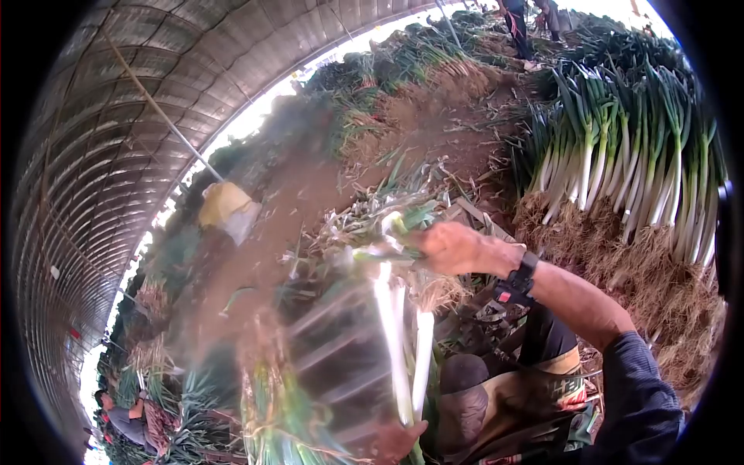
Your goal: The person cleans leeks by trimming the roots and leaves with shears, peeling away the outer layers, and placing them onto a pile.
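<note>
Long white-stemmed leeks lie in my left hand, its fingers closed around their lower part at the bottom of the view. Another leek beside them has its stringy roots uppermost. My right hand, below a dark wristwatch, is closed just above the white ends. Pale peeled leaf strips show at its fingertips, but blur hides what exactly it grips. Left of my hands, a bunch of leeks is smeared by motion.
Rooted leeks stand stacked at the right. Leaf scraps litter the brown soil. A yellow and white bag is at the left. A person sits lower left; another person's legs show at the top.
</note>
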### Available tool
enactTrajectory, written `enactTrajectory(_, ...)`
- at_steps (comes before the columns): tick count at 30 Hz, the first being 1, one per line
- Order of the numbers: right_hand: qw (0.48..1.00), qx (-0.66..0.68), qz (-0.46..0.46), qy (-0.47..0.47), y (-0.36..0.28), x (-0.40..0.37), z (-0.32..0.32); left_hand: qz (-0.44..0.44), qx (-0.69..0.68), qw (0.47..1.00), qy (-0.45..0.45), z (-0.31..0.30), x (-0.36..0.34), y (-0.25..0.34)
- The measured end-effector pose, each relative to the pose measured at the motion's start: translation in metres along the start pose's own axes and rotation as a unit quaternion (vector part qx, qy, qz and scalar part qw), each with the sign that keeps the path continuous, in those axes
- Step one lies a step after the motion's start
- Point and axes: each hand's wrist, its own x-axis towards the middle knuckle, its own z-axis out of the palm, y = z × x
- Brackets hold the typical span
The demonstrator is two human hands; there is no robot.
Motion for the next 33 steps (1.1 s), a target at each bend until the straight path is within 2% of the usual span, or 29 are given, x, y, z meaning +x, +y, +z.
enactTrajectory(3, 0.996, -0.034, -0.061, 0.047, -0.019, 0.004, 0.017, -0.04, -0.042, 0.998, 0.039, 0.038, 0.019, -0.025)
enactTrajectory(5, 0.985, -0.067, -0.137, 0.077, -0.022, 0.015, 0.027, -0.038, -0.046, 0.997, 0.041, 0.05, 0.026, -0.032)
enactTrajectory(8, 0.973, -0.173, -0.151, -0.005, -0.026, 0.01, -0.005, 0.005, 0.044, 0.999, -0.012, 0.041, 0.023, -0.023)
enactTrajectory(11, 0.974, -0.224, 0.022, 0.037, 0.005, 0.021, -0.011, 0.051, 0.158, 0.983, -0.079, 0.029, 0.018, -0.022)
enactTrajectory(12, 0.969, -0.237, 0.073, 0.012, 0.016, 0.023, -0.019, 0.066, 0.195, 0.973, -0.102, 0.024, 0.014, -0.019)
enactTrajectory(13, 0.972, -0.225, 0.074, 0.007, 0.015, 0.017, -0.035, 0.183, 0.008, 0.981, 0.069, 0.014, -0.002, -0.01)
enactTrajectory(14, 0.974, -0.212, 0.076, 0.001, 0.017, 0.009, -0.045, 0.184, -0.005, 0.977, 0.108, 0.025, 0.009, -0.025)
enactTrajectory(15, 0.957, -0.284, 0.05, 0.03, 0.025, 0.001, -0.043, 0.156, 0.011, 0.982, 0.105, 0.032, 0.03, -0.042)
enactTrajectory(16, 0.934, -0.352, 0.023, 0.059, 0.029, -0.005, -0.037, 0.165, 0.008, 0.981, 0.098, 0.035, 0.045, -0.058)
enactTrajectory(17, 0.955, -0.292, 0.034, 0.028, 0.022, -0.013, -0.043, 0.201, -0.007, 0.975, 0.091, 0.028, 0.055, -0.071)
enactTrajectory(19, 0.983, -0.169, 0.067, -0.03, 0.007, -0.028, -0.055, 0.352, -0.11, 0.926, 0.077, -0.009, 0.06, -0.093)
enactTrajectory(20, 0.984, -0.116, 0.099, -0.097, -0.003, -0.032, -0.062, 0.358, -0.241, 0.9, 0.069, -0.025, 0.045, -0.088)
enactTrajectory(21, 0.975, -0.121, 0.123, -0.139, 0.001, -0.036, -0.052, 0.367, -0.365, 0.853, 0.06, -0.042, 0.031, -0.083)
enactTrajectory(22, 0.964, -0.126, 0.147, -0.18, 0.005, -0.045, -0.041, 0.338, -0.395, 0.851, 0.076, -0.062, 0.025, -0.078)
enactTrajectory(23, 0.993, -0.004, 0.083, -0.089, 0.007, -0.058, -0.032, 0.309, -0.426, 0.845, 0.093, -0.082, 0.02, -0.072)
enactTrajectory(25, 0.993, 0.069, 0.066, -0.071, 0.003, -0.073, -0.012, 0.287, -0.378, 0.869, 0.142, -0.111, 0.022, -0.074)
enactTrajectory(26, 0.991, 0.094, 0.05, -0.075, 0.0, -0.076, -0.003, 0.237, -0.45, 0.85, 0.136, -0.131, 0.0, -0.053)
enactTrajectory(27, 0.99, 0.096, 0.051, -0.089, -0.004, -0.08, 0.003, 0.232, -0.485, 0.823, 0.182, -0.138, -0.013, -0.038)
enactTrajectory(30, 0.987, 0.095, 0.042, -0.125, -0.024, -0.093, 0.013, 0.233, -0.506, 0.804, 0.21, -0.163, -0.015, -0.044)
enactTrajectory(31, 0.986, 0.093, 0.032, -0.131, -0.029, -0.095, 0.017, 0.263, -0.523, 0.775, 0.239, -0.167, -0.017, -0.042)
enactTrajectory(33, 0.981, 0.109, 0.025, -0.16, -0.039, -0.098, 0.024, 0.276, -0.518, 0.771, 0.247, -0.182, -0.019, -0.045)
